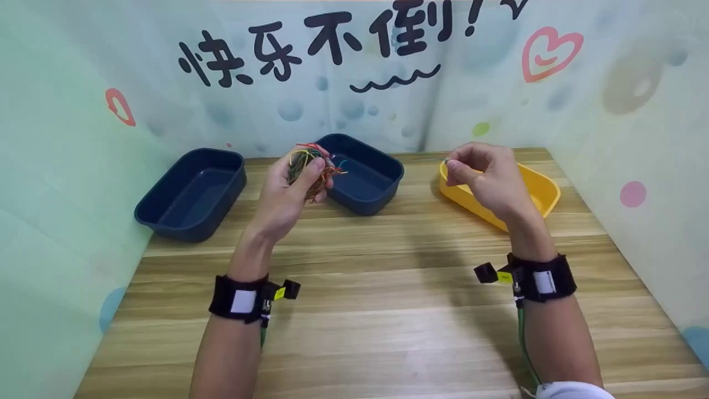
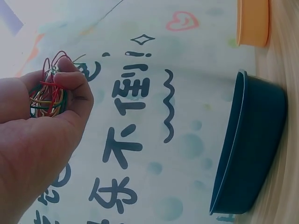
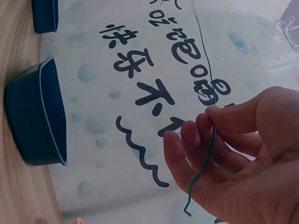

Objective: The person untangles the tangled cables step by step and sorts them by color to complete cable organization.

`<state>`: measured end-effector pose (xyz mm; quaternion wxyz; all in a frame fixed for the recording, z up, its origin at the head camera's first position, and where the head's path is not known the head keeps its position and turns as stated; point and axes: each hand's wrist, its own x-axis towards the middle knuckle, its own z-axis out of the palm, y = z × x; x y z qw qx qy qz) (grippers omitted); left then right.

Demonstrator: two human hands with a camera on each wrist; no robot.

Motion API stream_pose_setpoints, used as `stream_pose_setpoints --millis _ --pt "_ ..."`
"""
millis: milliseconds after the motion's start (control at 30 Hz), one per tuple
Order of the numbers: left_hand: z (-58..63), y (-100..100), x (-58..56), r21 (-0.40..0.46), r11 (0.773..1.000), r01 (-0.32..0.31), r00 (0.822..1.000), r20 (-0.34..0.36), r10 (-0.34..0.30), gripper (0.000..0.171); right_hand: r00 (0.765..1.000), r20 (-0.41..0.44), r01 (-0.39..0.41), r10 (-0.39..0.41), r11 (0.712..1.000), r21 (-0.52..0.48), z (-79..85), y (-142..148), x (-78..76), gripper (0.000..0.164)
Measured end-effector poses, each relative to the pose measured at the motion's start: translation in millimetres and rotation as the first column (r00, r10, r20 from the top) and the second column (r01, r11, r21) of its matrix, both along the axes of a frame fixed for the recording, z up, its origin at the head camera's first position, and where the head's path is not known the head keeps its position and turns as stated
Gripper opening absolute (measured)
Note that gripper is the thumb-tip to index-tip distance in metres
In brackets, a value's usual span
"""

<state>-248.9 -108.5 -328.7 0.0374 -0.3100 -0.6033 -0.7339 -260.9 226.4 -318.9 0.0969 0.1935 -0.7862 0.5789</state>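
Observation:
My left hand grips a tangled bundle of thin wires in red, yellow and green, with the thumb laid across it. Loops and loose ends stick out of the bundle, as the left wrist view also shows. To the right, my right hand pinches a single green wire between thumb and index finger. One end of this wire hangs below the fingers, slightly bent at its tip; the other part runs upward out of the right wrist view. Whether it joins the bundle, I cannot tell.
A dark blue bin stands at the left of the wooden table. Another blue bin sits behind my left hand. Below and behind my right hand is a yellow bin. Printed cloth walls enclose the table's back and sides.

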Motion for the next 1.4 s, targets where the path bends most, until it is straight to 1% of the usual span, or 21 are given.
stream_pose_setpoints --millis 67,133,200,267,300,333,367,433,500,567,667,767,833,867,900,967,1067,1200,1300,1333,1400 --pt "-0.3 -1 -1.2 0.009 1.000 -0.016 1.000 0.009 0.016 0.024 0.999 0.050 -0.005 0.007 0.999 -0.044 -4.3 8 -5.3 0.020" --pt "-0.7 -2 -2.2 0.015 1.000 -0.028 0.999 0.018 0.028 0.025 0.998 0.054 0.024 -0.021 0.998 -0.054 -8.2 16 -10.3 0.022" --pt "-1.3 -3 -3.5 0.024 0.999 -0.031 0.999 0.034 0.030 0.026 0.995 0.036 0.093 -0.093 0.996 -0.014 -9.0 25 -13.1 0.022" --pt "-1.8 -5 -4.5 0.031 0.999 -0.027 0.999 0.047 0.026 0.026 0.980 0.016 0.197 -0.198 0.978 0.074 -7.4 36 -15.8 0.022" --pt "-2.1 -5 -4.9 0.035 0.999 -0.026 0.998 0.051 0.024 0.027 0.968 0.007 0.246 -0.249 0.960 0.133 -5.9 43 -17.4 0.021" --pt "-2.1 -6 -5.3 0.036 0.999 -0.024 0.999 0.048 0.022 0.026 0.955 -0.001 0.292 -0.297 0.936 0.197 -4.0 50 -19.0 0.021" --pt "-2.2 -7 -5.7 0.038 0.999 -0.022 0.999 0.047 0.020 0.026 0.940 -0.003 0.330 -0.342 0.906 0.266 -1.7 57 -20.4 0.022" --pt "-2.3 -9 -5.9 0.038 0.999 -0.023 0.999 0.042 0.022 0.026 0.913 -0.002 0.376 -0.408 0.840 0.390 2.5 75 -22.6 0.024" --pt "-2.4 -9 -6.3 0.035 0.999 -0.024 0.999 0.037 0.023 0.026 0.892 0.019 0.384 -0.452 0.778 0.498 5.7 93 -24.1 0.027" --pt "-2.5 -8 -6.5 0.025 0.999 -0.022 0.999 0.038 0.021 0.026 0.880 0.039 0.367 -0.473 0.730 0.577 7.4 111 -25.9 0.030" --pt "-3.1 -6 -7.1 0.008 1.000 -0.021 0.999 0.046 0.021 0.026 0.873 0.058 0.334 -0.484 0.681 0.652 6.2 133 -31.7 0.026" --pt "-4.6 -5 -7.4 0.000 1.000 -0.021 0.998 0.062 0.021 0.027 0.872 0.055 0.319 -0.486 0.651 0.689 -0.7 146 -42.4 0.020" --pt "-5.3 -3 -7.4 -0.003 1.000 -0.021 0.997 0.068 0.022 0.027 0.868 0.072 0.308 -0.491 0.647 0.697 -8.1 149 -50.8 0.017" --pt "-5.5 -2 -7.3 -0.004 1.000 -0.022 0.997 0.072 0.022 0.027 0.867 0.093 0.294 -0.489 0.655 0.696 -12.1 151 -55.0 0.017" --pt "-5.5 -1 -7.2 -0.007 1.000 -0.022 0.997 0.074 0.023 0.027 0.865 0.123 0.277 -0.486 0.668 0.690 -16.1 151 -59.0 0.018" --pt "-6.1 -1 -6.8 -0.014 1.000 -0.026 0.997 0.073 0.027 0.027 0.860 0.198 0.232 -0.470 0.707 0.668 -24.8 150 -68.3 0.023" --pt "-6.7 -1 -6.7 -0.023 0.999 -0.031 0.997 0.071 0.032 0.027 0.840 0.292 0.189 -0.457 0.751 0.632 -36.2 147 -80.4 0.030" --pt "-6.5 0 -6.5 -0.031 0.999 -0.033 0.997 0.065 0.035 0.026 0.820 0.335 0.189 -0.463 0.773 0.606 -48.2 143 -92.3 0.028" --pt "-5.8 1 -6.2 -0.034 0.999 -0.030 0.998 0.060 0.032 0.026 0.824 0.351 0.176 -0.445 0.790 0.587 -55.6 140 -98.1 0.027" --pt "-5.6 1 -6.1 -0.035 0.999 -0.030 0.998 0.058 0.032 0.026 0.829 0.358 0.162 -0.430 0.797 0.582 -57.9 139 -99.6 0.027" --pt "-5.2 1 -6.1 -0.032 0.999 -0.028 0.998 0.061 0.030 0.026 0.842 0.363 0.128 -0.400 0.801 0.585 -62.9 137 -102.5 0.026"
